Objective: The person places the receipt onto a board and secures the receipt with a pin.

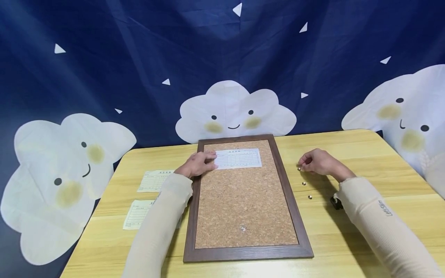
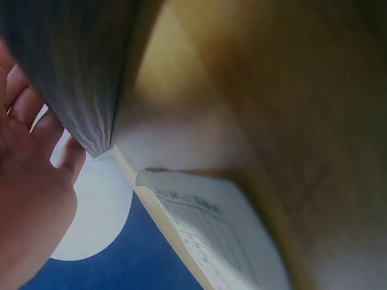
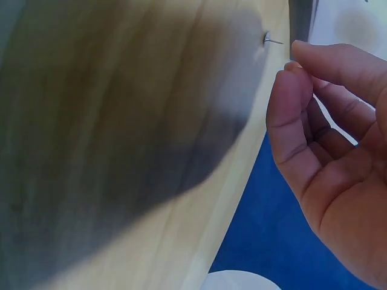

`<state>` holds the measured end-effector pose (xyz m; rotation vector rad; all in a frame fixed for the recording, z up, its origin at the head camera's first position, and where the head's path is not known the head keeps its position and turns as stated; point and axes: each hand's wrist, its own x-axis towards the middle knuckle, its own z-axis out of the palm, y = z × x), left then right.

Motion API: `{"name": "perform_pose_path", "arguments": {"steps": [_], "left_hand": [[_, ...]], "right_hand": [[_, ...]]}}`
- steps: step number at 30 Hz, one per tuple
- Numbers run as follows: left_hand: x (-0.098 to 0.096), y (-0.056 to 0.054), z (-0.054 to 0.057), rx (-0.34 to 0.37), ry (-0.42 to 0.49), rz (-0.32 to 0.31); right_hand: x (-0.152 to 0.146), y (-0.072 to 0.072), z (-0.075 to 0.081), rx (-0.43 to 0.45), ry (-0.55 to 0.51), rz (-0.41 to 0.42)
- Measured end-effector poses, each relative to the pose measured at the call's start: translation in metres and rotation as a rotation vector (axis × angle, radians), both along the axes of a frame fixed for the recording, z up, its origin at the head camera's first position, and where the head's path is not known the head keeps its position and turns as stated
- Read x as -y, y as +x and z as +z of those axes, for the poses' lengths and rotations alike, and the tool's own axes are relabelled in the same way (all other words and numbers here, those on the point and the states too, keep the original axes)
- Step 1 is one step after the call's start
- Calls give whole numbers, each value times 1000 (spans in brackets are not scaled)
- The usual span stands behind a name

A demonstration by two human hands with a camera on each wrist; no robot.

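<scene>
The left hand (image 1: pixel 199 164) reaches over the left side of the dark brown frame (image 1: pixel 248 253) of a cork board (image 1: pixel 245 197), its fingers resting on the left end of a printed white slip (image 1: pixel 240 159). That slip lies crosswise near the top of the cork, and the fingers are not curled round it. In the left wrist view the fingers extend past the frame, but their tips are hidden behind it.

The right hand (image 1: pixel 321 162) is to the right of the board, well apart from the left hand and low over the bench (image 1: pixel 330 247). Its fingers are bent, with the tips close together, right beside the farthest tack (image 1: pixel 299 168). The right wrist view shows that tack on the bench with its pin sticking out toward the fingertips and a small gap between them, so the fingers hold nothing there. The middle tack (image 1: pixel 304 183) and the nearest tack (image 1: pixel 310 197) lie in a loose line with it, alongside the board.

To the left of the board, the upper paper slip (image 1: pixel 153 181) and the lower paper slip (image 1: pixel 137 215) lie on the bench, both partly covered by the left sleeve (image 1: pixel 156 224). The right sleeve (image 1: pixel 389 220) is also pale. Behind the bench hangs a dark blue cloth (image 1: pixel 208 38) printed with smiling white clouds (image 1: pixel 231 104) and small white triangles (image 1: pixel 237 9)
</scene>
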<state>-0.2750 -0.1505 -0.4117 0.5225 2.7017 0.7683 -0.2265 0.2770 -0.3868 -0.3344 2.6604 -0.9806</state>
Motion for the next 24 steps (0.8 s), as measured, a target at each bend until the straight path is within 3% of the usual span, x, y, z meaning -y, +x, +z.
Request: {"name": "perform_pose_path", "arguments": {"steps": [14,24], "left_hand": [[-1,-1,-1,-8,-15,-2],[-2,-1,0,-7,-30,1]], "right_hand": [[-2,-1,-14,11,33,-22],[0,-3,-15,4,29,-30]]}}
